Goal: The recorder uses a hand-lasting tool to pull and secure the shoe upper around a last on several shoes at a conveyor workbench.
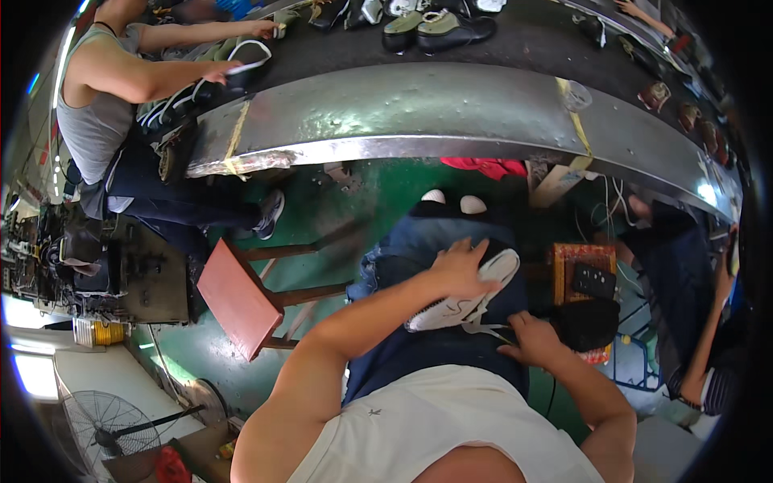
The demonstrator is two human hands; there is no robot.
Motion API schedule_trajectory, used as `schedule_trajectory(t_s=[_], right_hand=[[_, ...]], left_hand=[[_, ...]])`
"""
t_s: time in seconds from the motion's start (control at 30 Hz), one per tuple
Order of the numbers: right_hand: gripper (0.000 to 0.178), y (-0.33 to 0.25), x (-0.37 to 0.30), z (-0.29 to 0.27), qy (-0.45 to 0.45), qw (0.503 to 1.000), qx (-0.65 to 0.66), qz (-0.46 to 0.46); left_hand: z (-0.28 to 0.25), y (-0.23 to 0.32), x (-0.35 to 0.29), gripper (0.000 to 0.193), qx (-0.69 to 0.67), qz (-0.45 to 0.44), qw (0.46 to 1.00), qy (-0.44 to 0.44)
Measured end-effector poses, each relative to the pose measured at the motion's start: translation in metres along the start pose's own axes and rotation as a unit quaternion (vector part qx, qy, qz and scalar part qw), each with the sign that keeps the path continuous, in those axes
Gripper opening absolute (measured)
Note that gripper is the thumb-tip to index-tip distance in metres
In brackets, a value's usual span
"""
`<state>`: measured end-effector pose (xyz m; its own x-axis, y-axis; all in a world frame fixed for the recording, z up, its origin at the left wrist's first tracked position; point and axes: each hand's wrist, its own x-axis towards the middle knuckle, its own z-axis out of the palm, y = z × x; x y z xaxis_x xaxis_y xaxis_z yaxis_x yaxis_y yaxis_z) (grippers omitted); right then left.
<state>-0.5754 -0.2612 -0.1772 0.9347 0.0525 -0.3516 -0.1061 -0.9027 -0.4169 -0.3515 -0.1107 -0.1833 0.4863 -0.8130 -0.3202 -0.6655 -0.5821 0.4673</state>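
A white shoe (451, 312) with dark line markings lies tilted across my lap, over dark blue trousers or an apron. My left hand (461, 272) is closed over its upper side, thumb toward me and fingers reaching to the far edge. A pale lace or strap (485, 328) trails from the shoe's near side toward my right hand (533, 340). That hand's thumb and fingers pinch the end of the strip. The shoe's far side is partly hidden beneath my left hand.
Ahead runs a metal-edged conveyor (403, 105) bearing several shoes (451, 30). A red-topped stool (240, 298) stands left, a woven seat (568, 262) with a black object right. A person (105, 88) works at far left; another sits at right. A fan (109, 431) is lower left.
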Motion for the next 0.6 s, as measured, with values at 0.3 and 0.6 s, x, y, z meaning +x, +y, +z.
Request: schedule_trajectory(t_s=[0.3,0.6], right_hand=[[0.04,0.037,-0.018,-0.024,-0.079,0.932,0.35,0.049],[0.029,-0.022,0.016,-0.063,-0.138,0.862,0.483,0.063]], left_hand=[[-0.004,-0.033,0.049,0.06,-0.563,0.052,0.82,0.09],[-0.015,-0.073,-0.014,0.066,-0.638,0.047,0.759,0.12]])
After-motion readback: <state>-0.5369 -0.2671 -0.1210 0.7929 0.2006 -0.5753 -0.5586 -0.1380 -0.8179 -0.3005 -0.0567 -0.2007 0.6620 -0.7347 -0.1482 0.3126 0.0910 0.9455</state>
